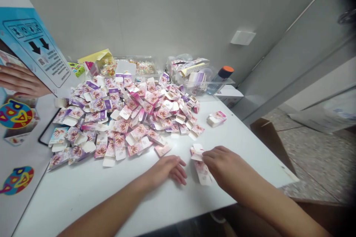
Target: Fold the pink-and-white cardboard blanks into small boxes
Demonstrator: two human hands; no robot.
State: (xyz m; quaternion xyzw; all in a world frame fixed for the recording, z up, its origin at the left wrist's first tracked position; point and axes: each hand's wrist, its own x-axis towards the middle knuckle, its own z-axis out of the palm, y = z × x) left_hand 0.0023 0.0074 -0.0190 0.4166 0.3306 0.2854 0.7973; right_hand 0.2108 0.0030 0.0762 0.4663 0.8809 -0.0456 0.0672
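Note:
Near the table's front, my right hand has its fingers closed at the upper side of a small pink-and-white cardboard box with its end flaps raised. My fingertips partly hide this box, which lies on the white table. To its left, my left hand rests just over the tabletop, fingers loosely stretched and holding nothing. Just beyond the left hand is a small pink box. Past it spreads a large heap of similar small boxes, many with open ends.
Clear bins of packets and papers stand along the wall. A bottle with an orange cap is at the back right. Another box stack lies on the right. A printed display board borders the left.

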